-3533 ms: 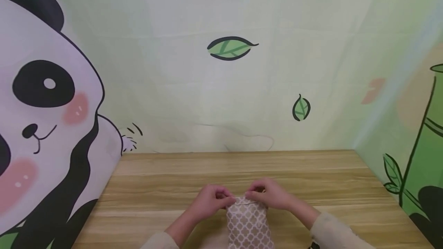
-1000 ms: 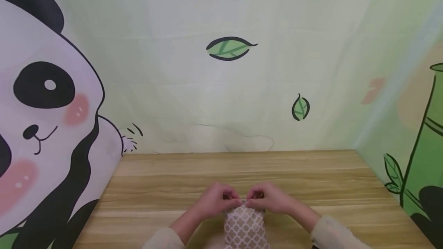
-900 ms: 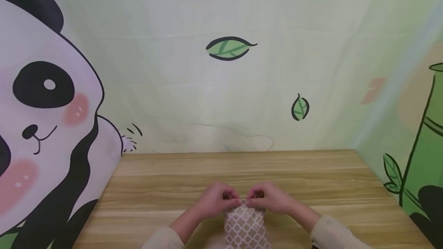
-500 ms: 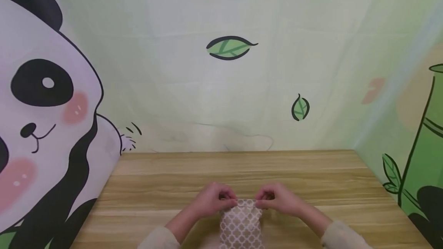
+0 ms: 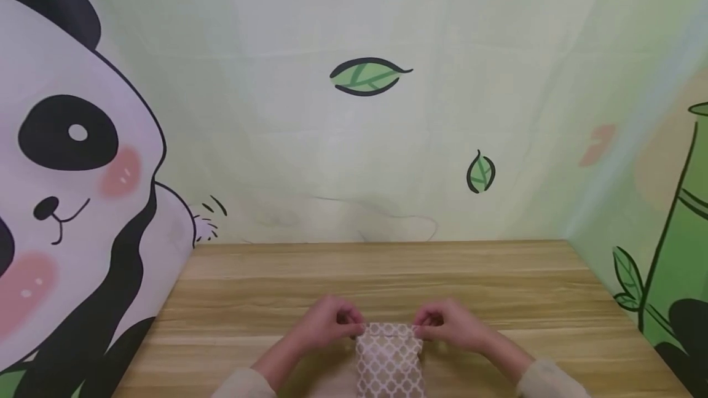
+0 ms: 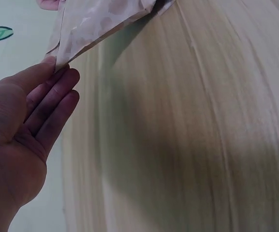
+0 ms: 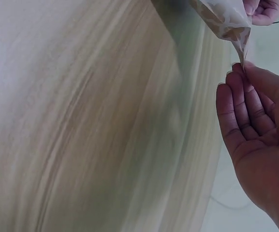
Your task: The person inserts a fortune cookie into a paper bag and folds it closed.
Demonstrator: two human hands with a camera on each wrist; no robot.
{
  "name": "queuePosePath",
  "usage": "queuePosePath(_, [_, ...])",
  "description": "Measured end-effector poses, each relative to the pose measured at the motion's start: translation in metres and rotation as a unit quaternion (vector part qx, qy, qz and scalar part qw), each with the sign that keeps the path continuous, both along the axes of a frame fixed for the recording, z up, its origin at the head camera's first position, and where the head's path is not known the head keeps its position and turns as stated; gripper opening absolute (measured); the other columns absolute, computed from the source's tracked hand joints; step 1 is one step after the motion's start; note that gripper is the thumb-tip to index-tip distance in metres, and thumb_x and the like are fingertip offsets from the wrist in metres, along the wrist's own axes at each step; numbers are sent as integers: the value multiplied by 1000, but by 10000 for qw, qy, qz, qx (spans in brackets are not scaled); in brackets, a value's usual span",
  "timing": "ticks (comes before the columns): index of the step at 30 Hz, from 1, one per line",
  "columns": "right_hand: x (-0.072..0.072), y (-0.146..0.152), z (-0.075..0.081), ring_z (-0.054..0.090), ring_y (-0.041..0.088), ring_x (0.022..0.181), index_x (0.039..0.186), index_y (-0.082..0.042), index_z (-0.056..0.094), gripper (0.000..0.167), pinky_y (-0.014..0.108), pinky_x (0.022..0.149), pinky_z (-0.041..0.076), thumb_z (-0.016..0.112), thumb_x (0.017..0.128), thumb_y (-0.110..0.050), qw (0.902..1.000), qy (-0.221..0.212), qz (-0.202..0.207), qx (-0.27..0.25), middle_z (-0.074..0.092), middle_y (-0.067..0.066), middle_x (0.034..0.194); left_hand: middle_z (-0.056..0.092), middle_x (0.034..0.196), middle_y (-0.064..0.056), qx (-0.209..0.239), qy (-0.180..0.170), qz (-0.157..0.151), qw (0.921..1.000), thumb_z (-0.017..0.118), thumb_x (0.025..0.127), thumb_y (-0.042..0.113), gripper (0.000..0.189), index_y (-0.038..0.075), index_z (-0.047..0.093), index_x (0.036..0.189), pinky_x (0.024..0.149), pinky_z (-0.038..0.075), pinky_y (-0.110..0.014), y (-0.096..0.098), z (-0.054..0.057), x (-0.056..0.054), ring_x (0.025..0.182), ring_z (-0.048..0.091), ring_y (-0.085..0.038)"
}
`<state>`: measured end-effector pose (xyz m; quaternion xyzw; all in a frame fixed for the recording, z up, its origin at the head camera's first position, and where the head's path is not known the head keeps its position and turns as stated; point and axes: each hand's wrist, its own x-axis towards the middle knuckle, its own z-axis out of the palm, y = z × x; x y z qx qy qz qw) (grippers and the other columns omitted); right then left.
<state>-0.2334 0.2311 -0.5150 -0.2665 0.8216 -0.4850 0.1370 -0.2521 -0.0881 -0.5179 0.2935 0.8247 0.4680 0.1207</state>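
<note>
A tan bag (image 5: 389,364) with a white lattice pattern, apparently paper, is held up at the bottom middle of the head view. Its top is folded over in a narrow strip. My left hand (image 5: 326,324) pinches the top left corner between thumb and forefinger. At the opposite corner, my right hand (image 5: 453,326) pinches the edge the same way. In the left wrist view the bag (image 6: 98,24) slopes up from the left thumb (image 6: 37,72). The right wrist view shows the bag's corner (image 7: 233,31) drawn to a point at the right fingertips. The bag's lower end is out of frame.
A wood-grain table (image 5: 265,287) lies under the hands, its back edge meeting a pale green cloth backdrop (image 5: 265,140). A printed panda (image 5: 72,201) fills the left side, and printed green bamboo (image 5: 680,250) stands at the right.
A second ago both hands pinched the middle of the bag's top edge, close together. They have slid apart to the two corners, and the folded strip between them now shows.
</note>
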Motion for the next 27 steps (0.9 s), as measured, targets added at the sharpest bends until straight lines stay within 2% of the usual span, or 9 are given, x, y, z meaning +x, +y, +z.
queuePosePath(3, [-3, -1, -5, 67, 5, 78, 100, -3, 79, 7, 23, 71, 57, 79, 95, -9, 9997, 192, 23, 132, 77, 3, 89, 77, 79, 1, -21, -75, 76, 9999, 81, 93, 9, 4, 8, 80, 90, 63, 53, -21, 0, -5, -1, 71, 71, -15])
queuePosePath(7, [-9, -4, -11, 65, 3, 74, 96, -2, 78, 7, 22, 67, 55, 81, 92, -7, 9992, 271, -6, 304, 76, 0, 86, 76, 78, 0, -78, 10, 104, 9999, 82, 93, 7, 4, 6, 80, 89, 59, 51, -20, 0, -12, -3, 66, 65, -6])
queuePosePath(15, [-17, -9, -13, 64, 3, 72, 95, 2, 77, 8, 21, 64, 54, 81, 91, -3, 9986, -81, -78, 526, 75, -1, 83, 74, 76, 5, -443, 236, 181, 9986, 83, 92, 9, 4, 9, 79, 89, 61, 52, -21, 2, -20, -10, 64, 60, -1])
queuePosePath(21, [-19, -1, -6, 70, 13, 79, 100, 5, 77, 12, 25, 67, 58, 80, 92, -3, 9977, -241, -202, 598, 78, 7, 90, 75, 79, 6, -861, 631, 200, 9941, 83, 91, 11, 4, 11, 79, 90, 69, 54, -23, 0, -15, -11, 69, 62, -1])
queuePosePath(24, [-18, 14, -1, 71, 12, 85, 106, 9, 75, 19, 25, 73, 59, 79, 93, -4, 9970, -9, -270, 725, 78, 9, 95, 76, 84, 2, -1044, 821, 233, 9909, 81, 93, 11, 4, 9, 78, 93, 74, 57, -28, -7, -9, -11, 75, 67, -7])
queuePosePath(27, [-15, 36, 8, 72, 12, 86, 110, 11, 74, 24, 26, 76, 60, 78, 95, -7, 9941, 435, -390, 914, 79, 10, 97, 77, 92, -3, -1312, 1105, 492, 9840, 78, 95, 13, 8, 6, 77, 98, 79, 60, -37, -19, 2, -10, 84, 71, -17])
